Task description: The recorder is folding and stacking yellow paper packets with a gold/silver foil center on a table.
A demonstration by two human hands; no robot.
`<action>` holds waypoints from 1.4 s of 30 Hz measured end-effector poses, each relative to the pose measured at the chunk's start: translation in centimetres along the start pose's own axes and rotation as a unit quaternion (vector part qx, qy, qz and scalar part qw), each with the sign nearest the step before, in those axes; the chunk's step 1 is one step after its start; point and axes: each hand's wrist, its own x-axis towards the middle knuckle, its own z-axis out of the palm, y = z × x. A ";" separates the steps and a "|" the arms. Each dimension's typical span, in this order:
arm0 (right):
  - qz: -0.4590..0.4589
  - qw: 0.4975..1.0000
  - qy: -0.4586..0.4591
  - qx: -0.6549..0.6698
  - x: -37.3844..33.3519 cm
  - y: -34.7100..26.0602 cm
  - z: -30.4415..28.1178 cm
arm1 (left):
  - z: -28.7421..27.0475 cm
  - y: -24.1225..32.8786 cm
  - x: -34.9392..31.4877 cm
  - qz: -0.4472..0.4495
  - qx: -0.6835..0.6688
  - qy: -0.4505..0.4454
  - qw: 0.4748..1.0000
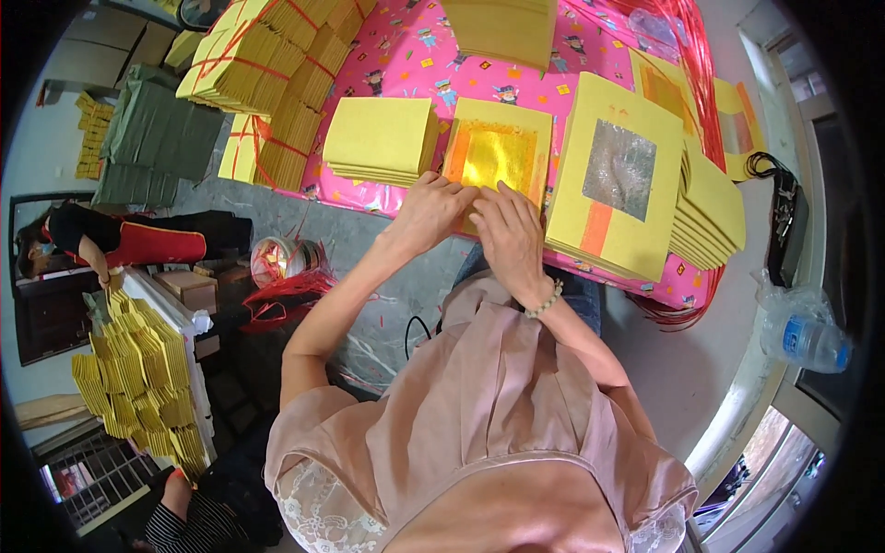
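Note:
A yellow paper sheet with a shiny gold foil square and orange border (499, 152) lies in front of me on the table's near side. My left hand (430, 210) is closed at its near left corner, the fingers bent over the edge. My right hand (510, 241), with a beaded bracelet on the wrist, rests its outstretched fingers on the near edge. The two hands nearly touch; the edge beneath them is partly hidden. Left of the sheet sits a stack of folded yellow paper (382, 135). To the right stands a taller stack topped with a silver foil square (619, 171).
Pink patterned cloth (392, 55) covers the table. Tied yellow bundles (263, 69) rise at the far left, and red strings (705, 101) hang on the right. A bucket (277, 261) stands on the floor. Two people are at a table of yellow bundles (138, 369) on the left.

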 end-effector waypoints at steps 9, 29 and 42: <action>-0.094 0.993 -0.010 0.077 -1.8 -1.5 -0.5 | -4.0 -3.7 5.7 0.025 -0.110 -0.117 0.987; 0.098 0.992 -0.019 -0.080 4.5 2.4 5.7 | -1.8 -11.5 18.9 -0.016 -0.242 -0.431 0.869; 0.111 0.988 -0.004 -0.105 6.1 4.3 7.2 | 1.9 -13.4 19.4 0.021 -0.105 -0.251 0.962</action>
